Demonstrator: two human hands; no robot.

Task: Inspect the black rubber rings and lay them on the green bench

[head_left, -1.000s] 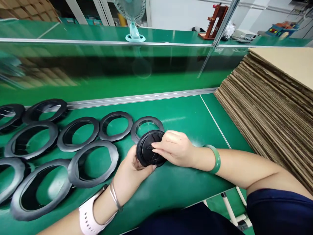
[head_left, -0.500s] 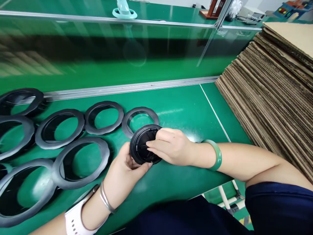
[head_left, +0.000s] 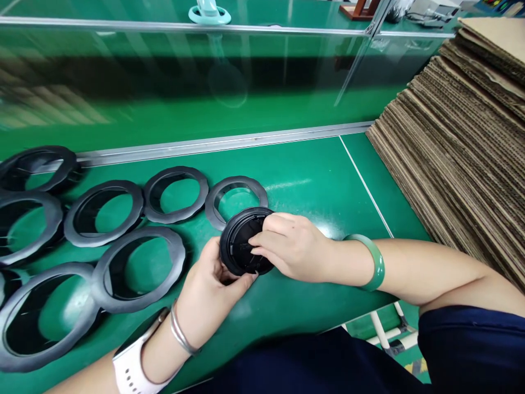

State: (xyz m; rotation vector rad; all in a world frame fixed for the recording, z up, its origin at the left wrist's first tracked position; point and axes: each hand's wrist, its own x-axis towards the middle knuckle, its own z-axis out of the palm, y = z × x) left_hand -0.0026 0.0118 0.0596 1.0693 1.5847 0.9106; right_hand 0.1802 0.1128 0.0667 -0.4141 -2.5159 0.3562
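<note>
The disc [head_left: 238, 249], black and round, is near the middle of the frame, held tilted above the bench [head_left: 303, 180]. The left hand [head_left: 215, 279] grips its rim from the lower left, thumb along the near edge. The right hand [head_left: 297, 246] comes from the right, thumb and forefinger pinched narrow on the disc's inner face; the spot between the fingertips is hidden. Black rings [head_left: 177, 265] lie across the left of the frame, one just behind the disc. Cardboard [head_left: 459, 137] is stacked at upper right.
</note>
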